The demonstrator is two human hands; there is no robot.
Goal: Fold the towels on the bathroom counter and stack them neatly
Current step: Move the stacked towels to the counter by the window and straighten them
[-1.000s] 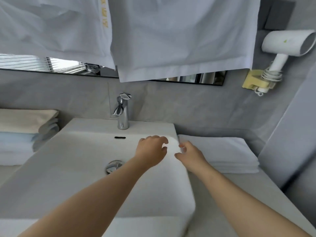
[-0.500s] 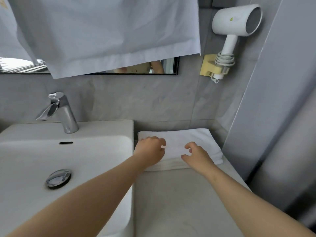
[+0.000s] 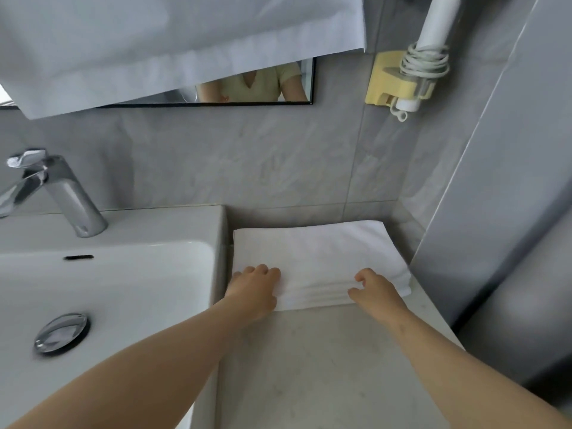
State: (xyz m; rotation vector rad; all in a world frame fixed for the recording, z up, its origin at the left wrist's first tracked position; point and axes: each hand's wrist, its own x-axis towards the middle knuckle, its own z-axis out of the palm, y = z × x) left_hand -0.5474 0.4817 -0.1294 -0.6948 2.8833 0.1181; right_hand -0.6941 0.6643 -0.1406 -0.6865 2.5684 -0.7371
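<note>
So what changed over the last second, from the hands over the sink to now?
Both hands moved right, off the sink and onto the folded white towel on the counter. The left hand now rests on its near left corner, the right hand on its near right edge; a firm grasp can't be confirmed. The view swung right with them. The towel stayed folded in place, as did the faucet.

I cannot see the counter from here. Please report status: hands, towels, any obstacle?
Left hand and right hand both on near edge of folded white towels. Stack flat on counter, beside sink. Nothing in the way.
</note>
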